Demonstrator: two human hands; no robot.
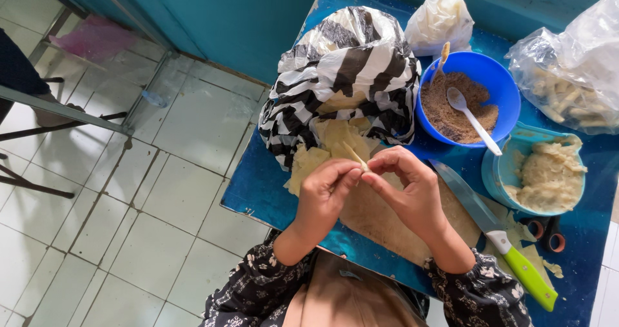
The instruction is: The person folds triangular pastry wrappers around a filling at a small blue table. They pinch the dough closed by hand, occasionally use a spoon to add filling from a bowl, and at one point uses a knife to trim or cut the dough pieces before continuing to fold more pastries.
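Both hands [367,192] pinch pastry roll [356,155]

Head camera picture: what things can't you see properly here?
- Small pale wrapper piece, head view: mostly hidden by the fingertips of the left hand and right hand.
- Scissors: only the handles show, under pale scraps.
- Clear bag: cut off by the right edge.
- Striped bag: its folds cover most of the stacked sheets.

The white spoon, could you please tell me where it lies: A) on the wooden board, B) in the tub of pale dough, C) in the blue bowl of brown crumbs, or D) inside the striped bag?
C: the white spoon rests in the blue bowl, its scoop on the brown crumbs and its handle over the rim.
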